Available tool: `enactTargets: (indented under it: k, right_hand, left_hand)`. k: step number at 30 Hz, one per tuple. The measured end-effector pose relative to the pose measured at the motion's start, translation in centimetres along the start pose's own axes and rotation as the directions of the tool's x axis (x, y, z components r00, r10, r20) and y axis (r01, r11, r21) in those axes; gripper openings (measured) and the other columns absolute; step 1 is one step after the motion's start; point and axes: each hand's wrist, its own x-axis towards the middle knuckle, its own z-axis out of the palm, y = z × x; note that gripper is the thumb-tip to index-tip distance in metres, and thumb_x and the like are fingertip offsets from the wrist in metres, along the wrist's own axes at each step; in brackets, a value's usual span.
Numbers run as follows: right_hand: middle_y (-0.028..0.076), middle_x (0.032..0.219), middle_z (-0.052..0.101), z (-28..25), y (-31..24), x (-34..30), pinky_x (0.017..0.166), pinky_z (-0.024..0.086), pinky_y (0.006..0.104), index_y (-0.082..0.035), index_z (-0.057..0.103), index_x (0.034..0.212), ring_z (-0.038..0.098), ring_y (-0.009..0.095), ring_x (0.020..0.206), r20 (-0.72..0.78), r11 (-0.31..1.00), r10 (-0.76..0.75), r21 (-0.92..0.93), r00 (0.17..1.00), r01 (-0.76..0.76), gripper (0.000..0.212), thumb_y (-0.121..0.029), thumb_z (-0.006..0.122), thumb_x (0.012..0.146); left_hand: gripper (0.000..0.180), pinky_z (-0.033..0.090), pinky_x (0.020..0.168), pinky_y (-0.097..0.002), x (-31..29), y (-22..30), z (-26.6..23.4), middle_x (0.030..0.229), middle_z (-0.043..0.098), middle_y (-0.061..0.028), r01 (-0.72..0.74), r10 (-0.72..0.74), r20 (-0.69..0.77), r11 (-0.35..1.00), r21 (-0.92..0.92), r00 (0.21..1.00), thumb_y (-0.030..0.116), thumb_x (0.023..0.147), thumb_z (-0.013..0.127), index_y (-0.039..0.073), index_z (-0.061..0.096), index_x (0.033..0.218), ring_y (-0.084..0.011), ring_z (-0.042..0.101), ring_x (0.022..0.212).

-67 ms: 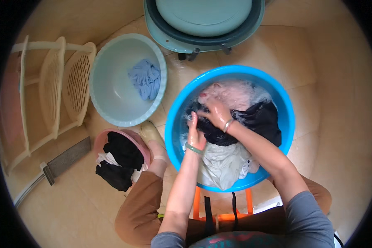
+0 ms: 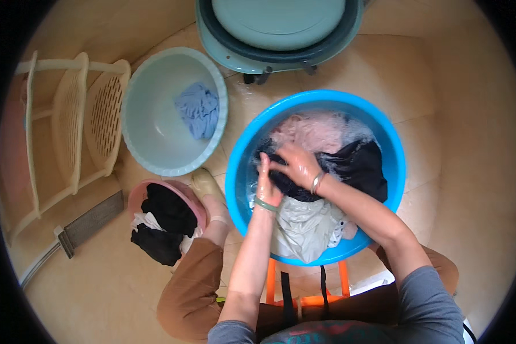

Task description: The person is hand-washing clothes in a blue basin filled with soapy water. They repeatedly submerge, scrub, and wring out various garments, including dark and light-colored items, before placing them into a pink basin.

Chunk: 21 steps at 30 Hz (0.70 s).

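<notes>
A bright blue basin (image 2: pixel 394 135) holds sudsy water and wet clothes. At its left side my left hand (image 2: pixel 268 186), with a green bangle on the wrist, is closed on part of a dark garment (image 2: pixel 358 166). Facing it, my right hand (image 2: pixel 298 165), wearing a silver bangle, bends its slightly blurred fingers over the same dark cloth. Some of the fingertips are hidden by the cloth and the other hand. A pale pink garment (image 2: pixel 312 131) lies in foam behind my hands. Nearer me, a white garment (image 2: pixel 304 226) is bunched against the basin's front wall.
A pale green basin (image 2: pixel 140 114) with a blue cloth (image 2: pixel 199 110) stands back left. Below it, a pink basin (image 2: pixel 198 200) overflows with black and white clothes (image 2: pixel 169 209). A cream rack (image 2: pixel 77 126) and a flat mop (image 2: pixel 92 223) are left. A folded teal tub (image 2: pixel 281 26) stands behind.
My right hand has shifted slightly down, closer to the left hand. The whole view has slid a little to the left.
</notes>
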Motion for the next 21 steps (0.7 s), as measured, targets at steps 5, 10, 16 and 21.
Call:
enactTargets:
  k: [5, 10, 16, 21]
  right_hand:
    - [0.001, 0.082, 0.048, -7.7, -9.7, -6.2, 0.049, 0.045, 0.0296, -0.016, 0.057, 0.078, 0.053, 0.018, 0.081, 0.135, 0.953, -0.302, 0.014, 0.944, 0.303, 0.024, -0.038, 0.066, 0.080]
    - [-0.005, 0.100, 0.057, -8.6, -13.4, -7.6, 0.044, 0.035, 0.0245, -0.021, 0.059, 0.075, 0.051, 0.015, 0.079, -0.092, 0.950, -0.309, 0.018, 0.947, 0.312, 0.024, -0.039, 0.073, 0.071]
    - [-0.005, 0.084, 0.055, -9.3, -14.2, -5.9, 0.045, 0.041, 0.0248, -0.021, 0.060, 0.073, 0.051, 0.013, 0.073, -0.309, 0.970, -0.241, -0.093, 0.920, 0.223, 0.015, -0.030, 0.072, 0.072]
    - [0.002, 0.073, 0.056, -9.8, -12.8, -4.8, 0.051, 0.049, 0.0308, -0.013, 0.059, 0.067, 0.058, 0.019, 0.066, -0.397, 0.976, -0.193, 0.019, 0.897, 0.218, 0.014, -0.019, 0.072, 0.070]
  left_hand:
    - [0.053, 0.048, 0.096, -0.0388, -4.3, 2.1, 3.3, 0.121, 0.063, -0.0095, 0.305, -0.311, 0.182, 0.950, 0.061, 0.933, 0.050, 0.092, 0.056, 0.008, 0.058, 0.125, -0.0206, 0.061, 0.108]
    - [0.048, 0.043, 0.102, -0.0393, -7.5, -1.1, 7.2, 0.126, 0.060, -0.0096, -0.028, 0.041, 0.312, 0.999, -0.045, 0.949, 0.039, 0.097, 0.051, 0.007, 0.052, 0.132, -0.0220, 0.057, 0.115]
    - [0.045, 0.045, 0.100, -0.0378, -9.5, -1.3, 6.2, 0.124, 0.060, -0.0089, -0.016, 0.025, 0.231, 0.999, -0.039, 0.973, 0.037, 0.097, 0.052, 0.006, 0.053, 0.130, -0.0210, 0.058, 0.112]
    - [0.043, 0.046, 0.098, -0.0366, -9.6, -1.4, 5.5, 0.123, 0.060, -0.0083, -0.049, 0.050, 0.124, 0.999, -0.013, 0.991, 0.035, 0.098, 0.052, 0.006, 0.054, 0.129, -0.0202, 0.059, 0.110]
